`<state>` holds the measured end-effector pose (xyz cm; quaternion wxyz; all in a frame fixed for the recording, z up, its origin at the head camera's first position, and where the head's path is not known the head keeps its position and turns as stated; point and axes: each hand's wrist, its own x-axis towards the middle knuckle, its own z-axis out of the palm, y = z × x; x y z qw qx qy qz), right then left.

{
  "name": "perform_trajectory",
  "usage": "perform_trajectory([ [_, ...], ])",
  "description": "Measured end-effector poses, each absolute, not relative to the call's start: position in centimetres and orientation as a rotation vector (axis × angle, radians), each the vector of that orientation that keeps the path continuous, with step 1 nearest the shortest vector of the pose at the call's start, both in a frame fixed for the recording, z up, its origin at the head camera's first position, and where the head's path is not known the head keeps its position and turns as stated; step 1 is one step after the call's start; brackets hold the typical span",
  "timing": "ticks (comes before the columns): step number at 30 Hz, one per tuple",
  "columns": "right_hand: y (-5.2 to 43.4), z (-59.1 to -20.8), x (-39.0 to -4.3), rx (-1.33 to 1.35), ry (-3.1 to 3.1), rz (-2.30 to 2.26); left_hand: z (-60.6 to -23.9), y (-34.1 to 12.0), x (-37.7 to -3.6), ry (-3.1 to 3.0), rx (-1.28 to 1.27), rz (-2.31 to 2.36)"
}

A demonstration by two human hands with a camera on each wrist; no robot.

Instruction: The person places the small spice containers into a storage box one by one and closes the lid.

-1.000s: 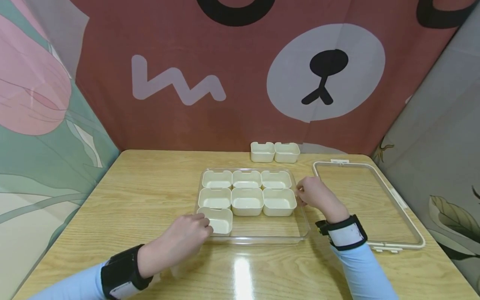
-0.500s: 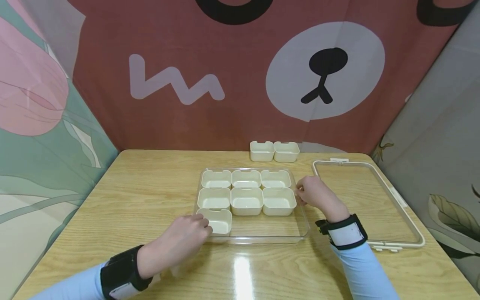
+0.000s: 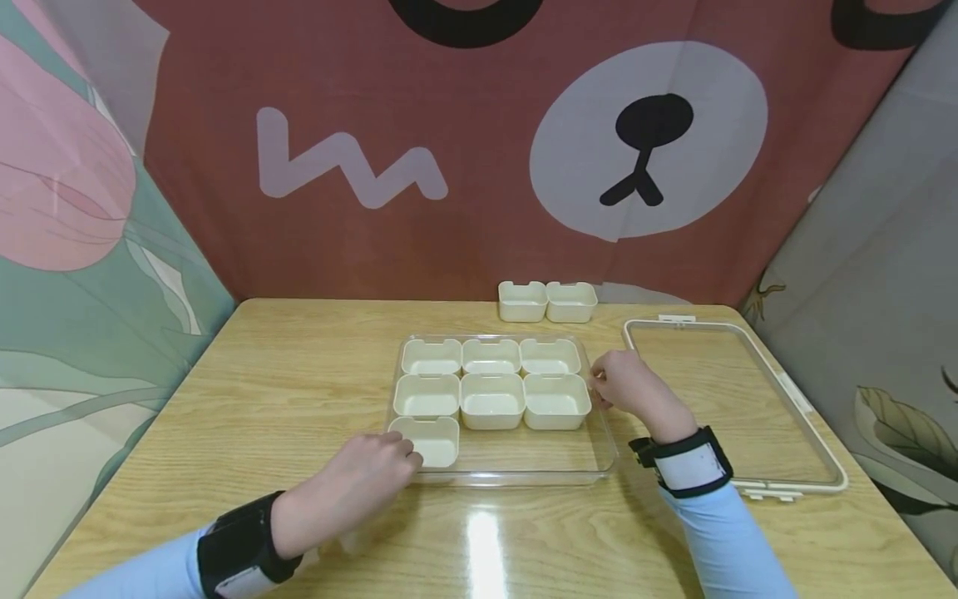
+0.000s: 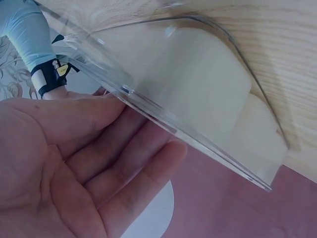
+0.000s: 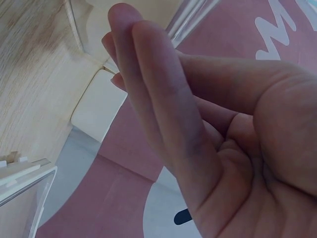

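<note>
My left hand (image 3: 365, 478) pinches the near rim of a cream storage cup (image 3: 437, 441) at the front left of a clear plastic box (image 3: 516, 479). In the left wrist view the thumb and fingers reach the clear rim, with pale cups behind the wall; the fingertips are partly hidden. My right hand (image 3: 632, 391) is beside the box's right wall. The right wrist view shows its fingers (image 5: 163, 84) fairly straight, close to that wall, and their contact is hidden. Two rows of cream cups (image 3: 494, 401) fill the back and middle of the box.
Two more cream cups (image 3: 548, 303) stand side by side at the table's back edge. A clear lid with a white frame (image 3: 797, 408) lies on the right of the wooden table (image 3: 299, 366). A printed curtain (image 3: 419, 249) hangs behind.
The front-left cup has shifted slightly left and sits flatter, still in my left hand's grip. My right hand stays at the box's right side.
</note>
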<state>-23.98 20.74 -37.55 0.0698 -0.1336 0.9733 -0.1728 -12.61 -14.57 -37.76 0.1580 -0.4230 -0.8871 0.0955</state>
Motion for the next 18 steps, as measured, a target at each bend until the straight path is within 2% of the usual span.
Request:
perform_trajectory([
  [18,20.71,-37.38,-23.83,-0.444,2.944,-0.535,-38.00,-14.59,-12.60,-2.550,-1.213,0.267],
])
